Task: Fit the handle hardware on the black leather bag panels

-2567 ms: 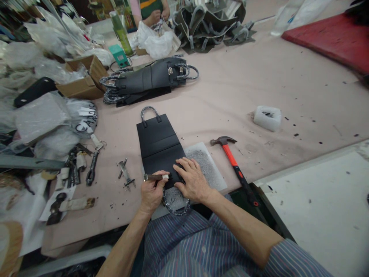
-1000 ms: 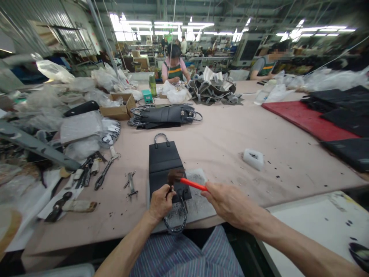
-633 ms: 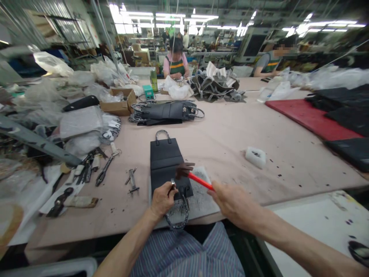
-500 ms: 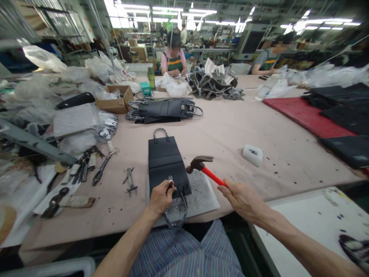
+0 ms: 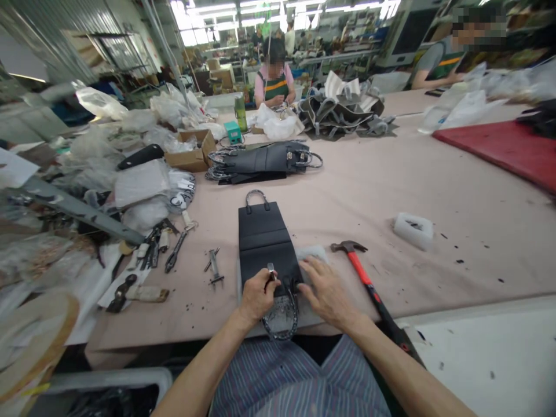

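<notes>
A black bag panel (image 5: pixel 264 234) with wrapped handles lies flat before me, its near part over a pale board (image 5: pixel 313 253). My left hand (image 5: pixel 258 295) pinches a small metal piece (image 5: pixel 271 270) on the panel's near half. Beside the panel's right edge, my right hand (image 5: pixel 324 289) has its fingers spread, holding nothing; its fingertips are near the lower handle. The hammer (image 5: pixel 358 263), with a red and black handle, rests on the table to the right of that hand.
Folded black bag pieces (image 5: pixel 260 159) lie further back. Metal tools (image 5: pixel 214 267) and a wooden-handled tool (image 5: pixel 147 293) are at left, near plastic bags. A white roll (image 5: pixel 413 230) stands at right, before a red board (image 5: pixel 499 147). Two people sit across the table.
My right hand has let go of the hammer, which now lies on the table, and has moved in beside the panel. My left hand keeps its pinch. The view has shifted.
</notes>
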The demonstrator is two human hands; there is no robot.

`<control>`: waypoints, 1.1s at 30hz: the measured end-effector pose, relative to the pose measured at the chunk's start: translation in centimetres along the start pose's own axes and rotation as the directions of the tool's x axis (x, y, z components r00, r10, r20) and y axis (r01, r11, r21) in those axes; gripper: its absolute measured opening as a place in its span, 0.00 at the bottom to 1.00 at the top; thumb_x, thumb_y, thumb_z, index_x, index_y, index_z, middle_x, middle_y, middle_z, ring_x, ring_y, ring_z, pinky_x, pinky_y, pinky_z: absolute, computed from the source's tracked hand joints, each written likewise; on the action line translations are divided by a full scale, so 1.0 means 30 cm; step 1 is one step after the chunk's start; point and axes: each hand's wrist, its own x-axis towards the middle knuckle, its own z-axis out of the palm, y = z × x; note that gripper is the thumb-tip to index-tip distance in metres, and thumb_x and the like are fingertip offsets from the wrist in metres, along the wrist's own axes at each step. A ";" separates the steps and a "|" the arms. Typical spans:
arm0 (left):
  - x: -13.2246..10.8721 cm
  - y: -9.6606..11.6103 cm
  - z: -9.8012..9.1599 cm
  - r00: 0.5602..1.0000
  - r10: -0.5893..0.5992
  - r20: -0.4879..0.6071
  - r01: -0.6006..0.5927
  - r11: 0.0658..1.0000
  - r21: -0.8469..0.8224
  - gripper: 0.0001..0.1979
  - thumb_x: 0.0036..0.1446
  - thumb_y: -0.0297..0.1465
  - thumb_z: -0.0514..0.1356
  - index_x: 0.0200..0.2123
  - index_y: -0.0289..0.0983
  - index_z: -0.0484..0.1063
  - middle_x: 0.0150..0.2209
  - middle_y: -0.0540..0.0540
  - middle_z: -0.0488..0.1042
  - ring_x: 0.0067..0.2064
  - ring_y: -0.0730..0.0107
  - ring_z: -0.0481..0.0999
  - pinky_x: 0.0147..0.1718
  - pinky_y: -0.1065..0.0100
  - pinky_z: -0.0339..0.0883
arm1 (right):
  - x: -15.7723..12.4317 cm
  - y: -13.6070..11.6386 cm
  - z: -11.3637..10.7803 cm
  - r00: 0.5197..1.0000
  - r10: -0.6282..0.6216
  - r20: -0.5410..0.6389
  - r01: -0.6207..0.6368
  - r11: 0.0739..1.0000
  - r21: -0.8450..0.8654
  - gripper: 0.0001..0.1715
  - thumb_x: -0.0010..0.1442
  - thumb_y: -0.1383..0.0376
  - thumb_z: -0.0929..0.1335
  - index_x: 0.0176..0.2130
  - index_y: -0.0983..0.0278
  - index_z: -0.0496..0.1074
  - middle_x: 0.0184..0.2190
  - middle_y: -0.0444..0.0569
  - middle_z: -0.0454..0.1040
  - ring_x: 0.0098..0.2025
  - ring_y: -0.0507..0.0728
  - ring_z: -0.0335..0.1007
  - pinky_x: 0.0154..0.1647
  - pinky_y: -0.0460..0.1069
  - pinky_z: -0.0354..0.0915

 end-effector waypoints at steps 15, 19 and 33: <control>0.143 -0.169 -0.384 0.900 -0.373 -0.225 0.435 0.790 0.432 0.17 0.62 0.42 0.58 0.26 0.39 0.75 0.25 0.43 0.78 0.30 0.58 0.80 0.30 0.65 0.66 | 0.001 -0.085 0.144 0.999 -0.030 0.044 0.029 0.999 0.023 0.27 0.65 0.66 0.64 0.62 0.61 0.69 0.67 0.53 0.65 0.70 0.67 0.54 0.70 0.67 0.49; 0.123 -0.207 -0.410 0.886 -0.327 -0.330 0.464 0.603 0.648 0.12 0.64 0.37 0.56 0.40 0.39 0.78 0.39 0.37 0.82 0.41 0.52 0.82 0.36 0.63 0.67 | 0.001 -0.087 0.145 0.998 -0.026 0.055 0.024 0.999 0.029 0.27 0.66 0.66 0.64 0.62 0.61 0.69 0.67 0.53 0.64 0.70 0.67 0.53 0.70 0.66 0.48; 0.133 -0.315 -0.495 0.891 -0.449 -0.063 0.269 0.413 0.870 0.12 0.61 0.30 0.54 0.36 0.31 0.76 0.42 0.29 0.78 0.43 0.50 0.80 0.36 0.63 0.69 | 0.008 -0.101 0.112 0.997 0.019 0.076 -0.026 0.996 0.084 0.26 0.65 0.65 0.65 0.62 0.61 0.69 0.67 0.53 0.64 0.70 0.66 0.52 0.71 0.65 0.46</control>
